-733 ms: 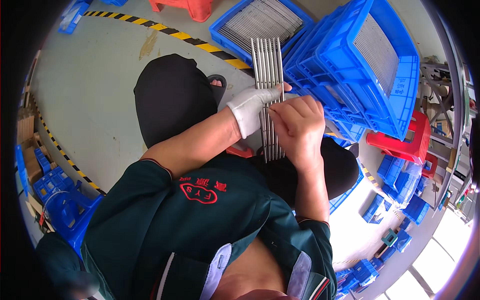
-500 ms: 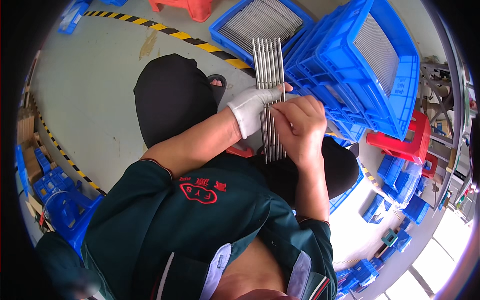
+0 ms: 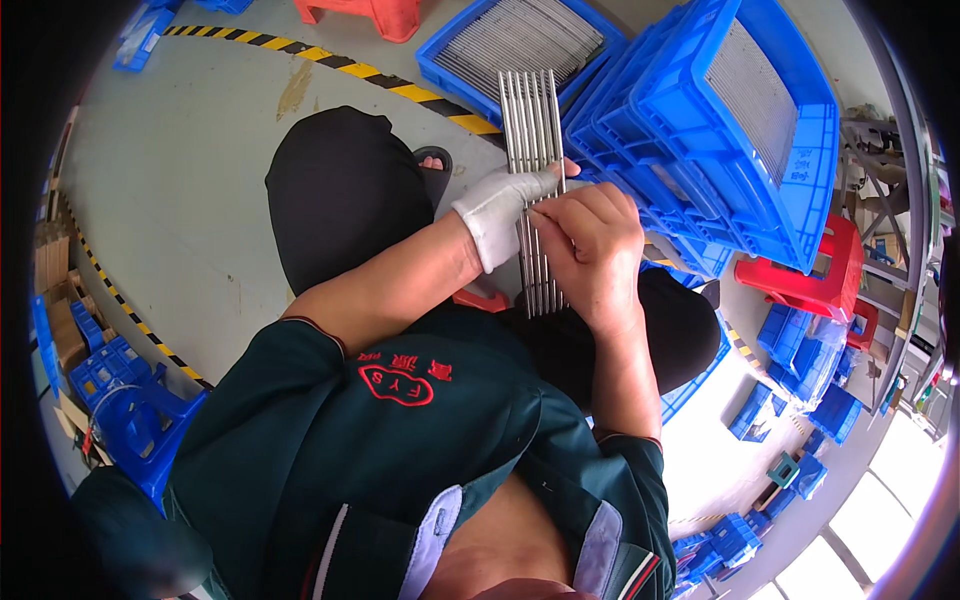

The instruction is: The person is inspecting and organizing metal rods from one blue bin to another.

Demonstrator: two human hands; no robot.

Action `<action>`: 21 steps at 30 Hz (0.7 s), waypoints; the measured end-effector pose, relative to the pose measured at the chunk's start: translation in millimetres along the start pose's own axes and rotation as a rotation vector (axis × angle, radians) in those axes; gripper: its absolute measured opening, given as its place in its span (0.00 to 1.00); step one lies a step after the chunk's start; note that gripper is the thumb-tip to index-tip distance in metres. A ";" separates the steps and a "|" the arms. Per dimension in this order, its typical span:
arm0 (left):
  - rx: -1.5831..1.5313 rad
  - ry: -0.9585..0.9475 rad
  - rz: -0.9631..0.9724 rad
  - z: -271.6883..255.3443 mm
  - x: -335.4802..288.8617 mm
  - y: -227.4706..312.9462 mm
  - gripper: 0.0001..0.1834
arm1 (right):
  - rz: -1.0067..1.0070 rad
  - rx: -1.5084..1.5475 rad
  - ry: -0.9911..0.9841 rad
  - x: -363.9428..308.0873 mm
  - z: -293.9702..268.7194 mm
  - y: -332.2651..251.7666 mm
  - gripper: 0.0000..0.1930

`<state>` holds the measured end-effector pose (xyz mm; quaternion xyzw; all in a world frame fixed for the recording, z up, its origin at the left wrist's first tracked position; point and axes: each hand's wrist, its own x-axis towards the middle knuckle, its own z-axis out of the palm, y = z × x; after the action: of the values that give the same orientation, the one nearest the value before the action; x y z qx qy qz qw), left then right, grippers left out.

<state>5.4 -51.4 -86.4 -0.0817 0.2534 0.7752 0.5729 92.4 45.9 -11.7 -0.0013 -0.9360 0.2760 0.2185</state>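
Note:
A flat row of several thin shiny metal rods (image 3: pixel 531 110) lies side by side in front of me, pointing away from my body. Around its left side wraps my left hand (image 3: pixel 495 210), in a pale glove that leaves some fingertips bare, shut on the rods. Bare and closed, my right hand (image 3: pixel 592 245) reaches over the row from the right. Its thumb and index finger pinch at the rods near the glove; whether a single rod is between those fingertips is hidden. The lower rod ends hang above my dark-clothed lap.
A blue crate (image 3: pixel 440 50) full of similar rods stands ahead. To its right, stacked blue crates (image 3: pixel 690 140) rise close by my right hand, the top one tilted and holding rods. A red stool (image 3: pixel 845 275) is at right, a blue stool (image 3: pixel 150 440) at left.
My right hand has shifted slightly left across the rods, toward the gloved hand. The row of rods has moved a little left and up, still held.

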 end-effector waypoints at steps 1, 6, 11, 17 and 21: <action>0.000 -0.001 -0.003 -0.2 -0.5 -0.3 0.10 | 0.039 0.012 -0.010 -0.8 1.0 1.8 0.04; 0.017 0.038 0.022 -0.9 0.8 -1.5 0.10 | 0.108 0.036 -0.015 -3.5 2.4 1.5 0.04; 0.042 0.100 0.036 0.0 0.3 -2.3 0.11 | 0.053 -0.045 0.005 -5.0 5.0 0.2 0.04; 0.041 0.094 0.024 3.1 -1.1 -2.3 0.10 | -0.039 -0.219 -0.002 -1.0 1.8 -15.9 0.04; 0.027 0.011 0.008 -2.1 2.4 -2.0 0.11 | 0.076 -0.085 0.018 -6.7 13.7 -1.5 0.05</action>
<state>6.1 -49.9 -89.8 -0.0772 0.2671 0.7736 0.5694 93.0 36.7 -23.9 -0.0485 -0.9442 0.2439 0.2162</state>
